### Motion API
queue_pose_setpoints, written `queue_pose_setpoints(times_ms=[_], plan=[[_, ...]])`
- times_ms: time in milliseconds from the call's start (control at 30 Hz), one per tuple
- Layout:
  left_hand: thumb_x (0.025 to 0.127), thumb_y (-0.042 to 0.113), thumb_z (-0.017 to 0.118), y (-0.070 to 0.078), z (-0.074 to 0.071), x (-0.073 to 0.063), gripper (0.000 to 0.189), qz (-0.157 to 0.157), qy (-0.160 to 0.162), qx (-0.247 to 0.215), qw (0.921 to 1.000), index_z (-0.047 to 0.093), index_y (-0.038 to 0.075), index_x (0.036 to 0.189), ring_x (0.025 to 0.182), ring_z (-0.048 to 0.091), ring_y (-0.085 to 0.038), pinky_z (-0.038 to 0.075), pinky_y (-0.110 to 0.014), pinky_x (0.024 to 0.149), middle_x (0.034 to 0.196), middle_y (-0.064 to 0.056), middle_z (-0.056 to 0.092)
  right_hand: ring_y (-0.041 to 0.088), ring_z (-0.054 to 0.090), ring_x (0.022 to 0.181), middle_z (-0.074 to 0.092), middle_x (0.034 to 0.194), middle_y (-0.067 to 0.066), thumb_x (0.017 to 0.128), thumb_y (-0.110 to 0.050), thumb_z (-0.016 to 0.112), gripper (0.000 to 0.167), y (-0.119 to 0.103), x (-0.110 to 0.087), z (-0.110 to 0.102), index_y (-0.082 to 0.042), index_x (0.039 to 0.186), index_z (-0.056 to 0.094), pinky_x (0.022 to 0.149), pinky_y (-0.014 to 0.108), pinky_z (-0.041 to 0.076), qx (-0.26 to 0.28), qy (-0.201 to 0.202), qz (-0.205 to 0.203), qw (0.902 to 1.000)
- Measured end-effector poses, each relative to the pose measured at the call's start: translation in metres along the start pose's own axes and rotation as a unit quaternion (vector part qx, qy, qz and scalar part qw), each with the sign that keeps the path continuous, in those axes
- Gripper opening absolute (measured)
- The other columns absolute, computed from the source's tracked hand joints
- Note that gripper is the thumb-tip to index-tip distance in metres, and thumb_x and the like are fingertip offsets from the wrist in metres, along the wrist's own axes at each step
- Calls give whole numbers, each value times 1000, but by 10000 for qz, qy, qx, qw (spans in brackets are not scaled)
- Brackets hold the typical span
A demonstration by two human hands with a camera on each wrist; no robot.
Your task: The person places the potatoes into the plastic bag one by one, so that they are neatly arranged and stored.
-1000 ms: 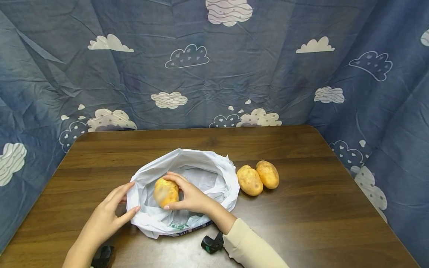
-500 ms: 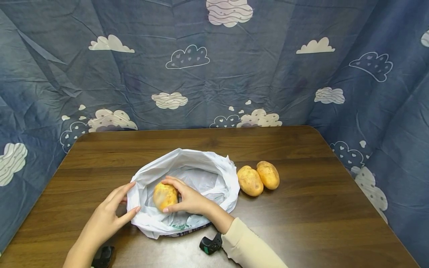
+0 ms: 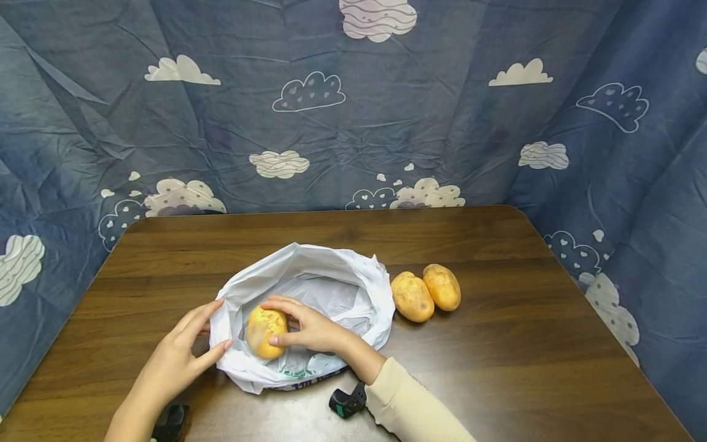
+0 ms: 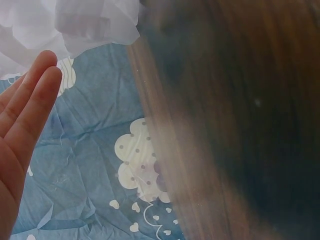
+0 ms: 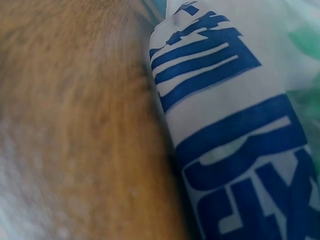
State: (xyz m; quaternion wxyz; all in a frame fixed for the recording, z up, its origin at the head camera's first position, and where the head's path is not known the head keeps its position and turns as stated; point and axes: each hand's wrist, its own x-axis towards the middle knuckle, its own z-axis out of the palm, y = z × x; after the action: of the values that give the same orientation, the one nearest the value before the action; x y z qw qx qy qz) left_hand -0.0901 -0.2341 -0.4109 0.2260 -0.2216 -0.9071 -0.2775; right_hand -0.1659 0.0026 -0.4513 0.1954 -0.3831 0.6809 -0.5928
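A white plastic bag (image 3: 309,261) lies on the table with its mouth wide open. Inside it, toward the left wall, is a yellow-brown potato (image 3: 264,341). My right hand (image 3: 312,328) reaches into the bag and holds this potato between thumb and fingers. At the bag's left rim, my left hand (image 3: 179,353) rests with thumb and fingers spread apart, touching the plastic. Those left fingers (image 4: 37,95) look straight in the left wrist view, against the bag (image 4: 70,30). Only the blue-lettered side of the bag (image 5: 225,135) and the table show in the right wrist view; the right hand is hidden there.
Two more potatoes, one nearer (image 3: 412,297) and one behind it (image 3: 442,287), lie beside the bag's right edge on the brown wooden table (image 3: 525,344). Black wrist devices (image 3: 348,402) sit near both forearms. A blue cloud-patterned curtain (image 3: 353,123) hangs behind the table.
My right hand has moved the potato slightly left and down toward the bag's near-left wall. The left hand and the two outside potatoes have stayed in place.
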Motion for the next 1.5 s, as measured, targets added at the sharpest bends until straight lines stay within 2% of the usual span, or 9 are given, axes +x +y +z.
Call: queue_pose_setpoints(times_ms=[167, 333, 600, 767, 933, 1100, 1233, 1400, 1500], plan=[[62, 5, 80, 0, 0, 0, 74, -7, 1, -6, 10000, 48, 7, 129, 79, 57, -13, 45, -13, 73, 117, -9, 52, 12, 30, 125, 30, 137, 14, 80, 1, 65, 57, -1, 1, 0, -3, 131, 41, 99, 23, 32, 231, -64, -33, 9997], [62, 6, 80, -1, 1, 0, 74, -32, -17, 10, 10000, 48, 7, 129, 79, 56, -13, 43, -11, 74, 117, -8, 52, 14, 30, 125, 31, 137, 15, 80, 1, 64, 57, -2, 0, 0, -1, 131, 40, 100, 23, 31, 207, -76, -24, 9998], [62, 5, 80, -1, 1, -1, 74, -68, -20, -8, 10000, 48, 8, 129, 80, 56, -14, 42, -10, 75, 117, -8, 52, 13, 30, 126, 33, 139, 14, 82, -5, 64, 53, -3, -2, -3, -3, 130, 44, 100, 23, 31, -353, 16, -71, 9993], [62, 4, 80, -1, 2, 0, 74, 11, 12, -68, 10000, 48, 7, 129, 80, 56, -14, 43, -10, 75, 117, -9, 52, 12, 30, 126, 34, 138, 15, 83, -8, 64, 51, -7, -4, -5, -4, 130, 45, 101, 25, 30, -681, 156, -275, 9972], [62, 5, 80, -1, 2, -1, 75, -1, 18, -46, 10000, 48, 7, 129, 80, 56, -14, 42, -10, 75, 118, -8, 52, 14, 34, 124, 39, 135, 16, 84, -3, 60, 50, -19, -8, -7, 1, 130, 42, 101, 28, 31, -614, 391, -597, 9956], [61, 5, 80, -2, 2, -1, 74, 20, 27, -32, 10000, 48, 7, 129, 80, 56, -14, 43, -10, 75, 117, -8, 52, 22, 40, 120, 43, 130, 19, 85, 2, 57, 46, -44, -18, -10, 6, 128, 41, 100, 35, 34, -482, 695, -788, 9933], [61, 5, 80, -3, 2, -1, 74, 44, 50, -30, 10000, 49, 6, 128, 80, 56, -14, 42, -9, 75, 117, -8, 52, 25, 46, 115, 46, 126, 23, 84, 3, 56, 46, -59, -27, -14, 9, 127, 41, 98, 36, 36, -803, 967, -1005, 9870], [61, 5, 80, -2, 2, -1, 74, 18, 55, -34, 10000, 49, 6, 128, 80, 55, -13, 42, -9, 75, 116, -8, 52, 29, 47, 113, 46, 125, 23, 81, 5, 59, 49, -64, -34, -20, 11, 126, 40, 97, 34, 38, -1437, 1318, -1514, 9690], [61, 5, 80, -2, 2, -1, 74, 21, 59, -34, 10000, 49, 6, 128, 80, 56, -13, 42, -9, 75, 116, -8, 52, 30, 45, 114, 45, 125, 25, 81, 4, 59, 48, -64, -38, -25, 13, 124, 40, 96, 37, 39, -1599, 1440, -1842, 9591]])
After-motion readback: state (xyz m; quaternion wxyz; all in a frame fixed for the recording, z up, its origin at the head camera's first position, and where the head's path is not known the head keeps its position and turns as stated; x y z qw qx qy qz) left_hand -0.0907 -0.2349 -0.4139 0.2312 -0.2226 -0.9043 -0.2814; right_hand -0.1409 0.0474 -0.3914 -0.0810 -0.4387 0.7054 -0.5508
